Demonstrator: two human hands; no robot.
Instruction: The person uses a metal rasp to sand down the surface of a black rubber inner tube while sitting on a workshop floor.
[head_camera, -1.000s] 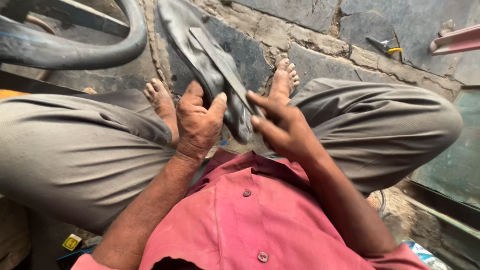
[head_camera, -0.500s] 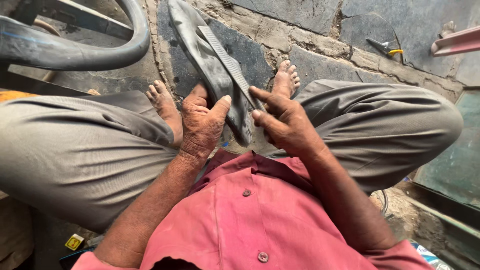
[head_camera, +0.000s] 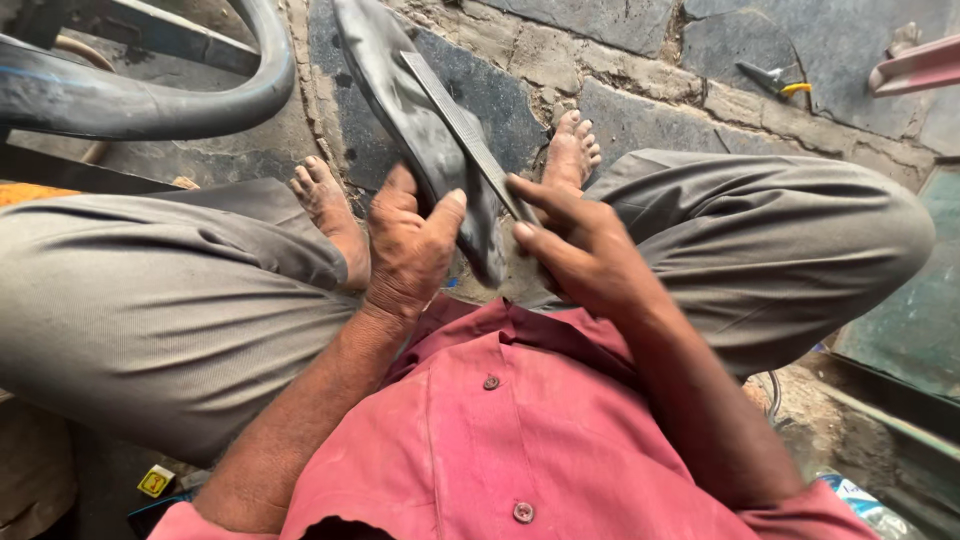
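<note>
- Rubber inner tube (head_camera: 420, 130), dark and flattened, lay across the stone floor (head_camera: 620, 110) between the person's bare feet and ran up to the left hand (head_camera: 410, 250).
- That left hand was closed around the near end of the tube, thumb on top, pinning it in front of the red shirt (head_camera: 520, 430).
- Just right of the tube, the right hand (head_camera: 580, 255) grasped the near end of a flat ribbed file (head_camera: 465, 135), fingers wrapped on it.
- File lay flat upon the tube, touching it.
- Long axis of tube and file alike ran from the hands away and slightly leftward, far ends pointing beyond the feet.
- Judged step: roughening the tube's surface with the file; the next stroke would call for steady downward pressure along that axis while the left hand kept the rubber taut.
- Further left of the tube sat a tyre (head_camera: 150, 95); far to its right, a small yellow-handled tool (head_camera: 770, 80).
</note>
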